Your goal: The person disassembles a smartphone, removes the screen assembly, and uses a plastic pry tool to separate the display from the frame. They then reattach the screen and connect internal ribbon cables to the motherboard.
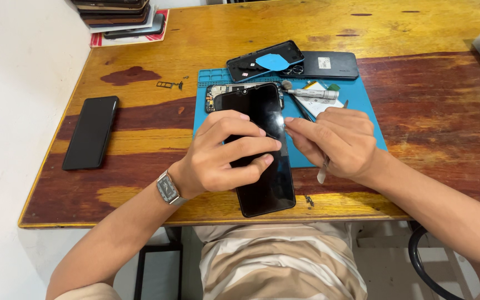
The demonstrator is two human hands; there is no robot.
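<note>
A black phone screen panel (262, 150) lies lengthwise at the near edge of the wooden table (429, 128), its far end on a blue work mat (362, 105) and over an opened phone body (213, 97) with bare circuitry. The left hand (223, 155) is curled over the panel's left edge, fingers bent and pressing on the glass; the right hand (337, 139) pinches a slim metal prying tool (323, 166) closed between thumb and fingers, its fingertips meeting the panel's right edge. The panel looks thin, light, stiff and glossy, likely slippery and easy to crack, so it seems best held by its long edges rather than flexed. Farther off lie a back cover with a blue pick (273, 61), another dark phone (326, 65) and a grey screwdriver (312, 93). A black phone (91, 132) rests well apart at left, and stacked phones (119, 14) sit by the white wall
</note>
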